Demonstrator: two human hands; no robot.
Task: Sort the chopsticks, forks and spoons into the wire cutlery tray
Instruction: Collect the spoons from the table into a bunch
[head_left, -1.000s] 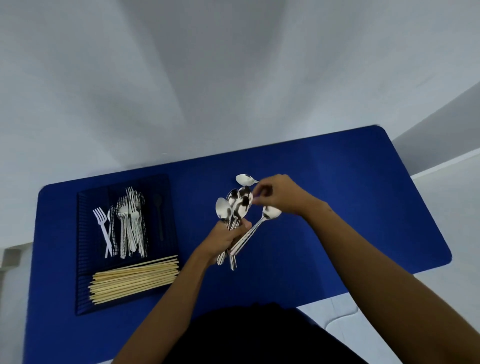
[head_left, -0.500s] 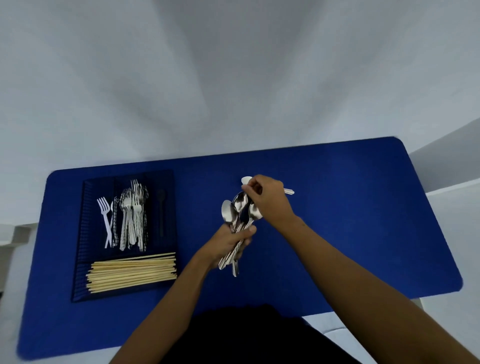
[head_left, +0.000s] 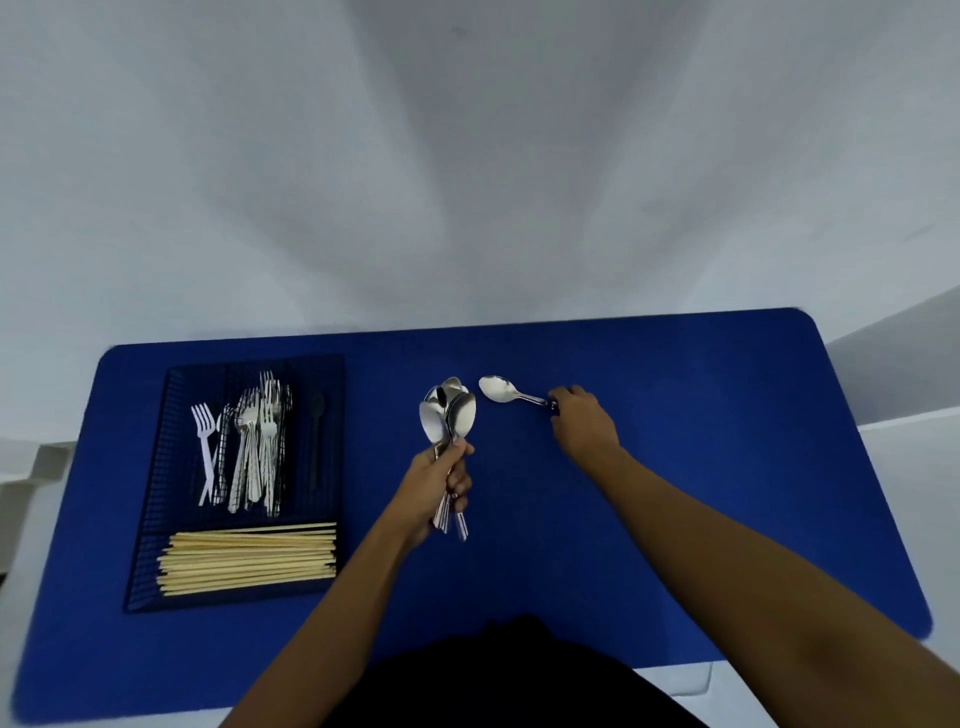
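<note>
My left hand (head_left: 439, 480) grips a bundle of several metal spoons (head_left: 449, 415) by the handles, bowls pointing away from me, above the middle of the blue table. To its right a single metal spoon (head_left: 501, 389) lies on the table. My right hand (head_left: 582, 423) pinches the end of that spoon's handle. The black wire cutlery tray (head_left: 156, 457) sits at the left. Metal forks (head_left: 257, 447) and a white plastic fork (head_left: 205, 447) lie in its upper part, a dark spoon (head_left: 317, 441) lies in the right slot, and wooden chopsticks (head_left: 249, 558) fill the near compartment.
The blue table (head_left: 727, 467) ends at a rounded corner at the far right and meets a pale wall behind. My dark clothing shows at the bottom edge of the view.
My right hand left the bundle and moved right to the end of the lone spoon's handle. My left hand kept its grip on the spoon bundle, now held more upright.
</note>
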